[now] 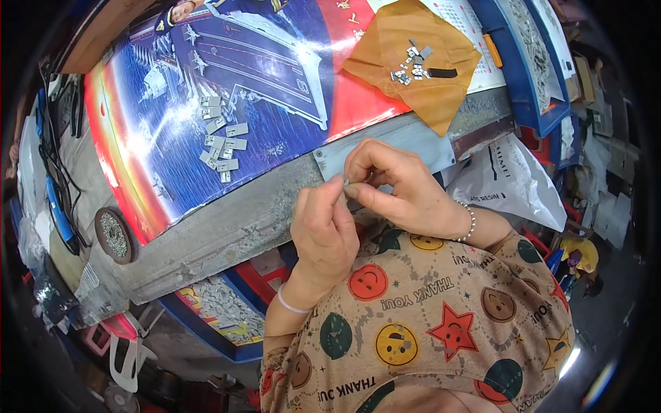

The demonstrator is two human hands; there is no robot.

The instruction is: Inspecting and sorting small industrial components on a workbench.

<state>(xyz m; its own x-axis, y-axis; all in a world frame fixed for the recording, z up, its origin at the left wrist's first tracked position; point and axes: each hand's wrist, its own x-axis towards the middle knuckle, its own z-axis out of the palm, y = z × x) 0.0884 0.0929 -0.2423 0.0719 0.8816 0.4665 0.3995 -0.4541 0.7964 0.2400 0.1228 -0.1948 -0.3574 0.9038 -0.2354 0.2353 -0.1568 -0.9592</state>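
My left hand (322, 230) and my right hand (406, 196) meet over the front edge of the bench, fingertips pinched together. Between them shows a sliver of a small grey piece (346, 184), mostly hidden by the fingers. Beyond my left hand, several flat grey metal parts (226, 146) lie in a loose cluster on a glossy poster (275, 155). Farther off to the right, a brown paper sheet (441, 110) carries a little heap of small metal bits and a black strip (443, 73). Beneath my hands is a pale metal plate (334, 160) at the bench edge.
A round brown dish (124, 259) of tiny metal pieces stands at the left. Blue bins of metal parts sit below the bench (231, 350) and at the far right (527, 113). A white plastic bag (513, 186) lies beside my right forearm. Blue-handled tools (60, 213) and cables line the left.
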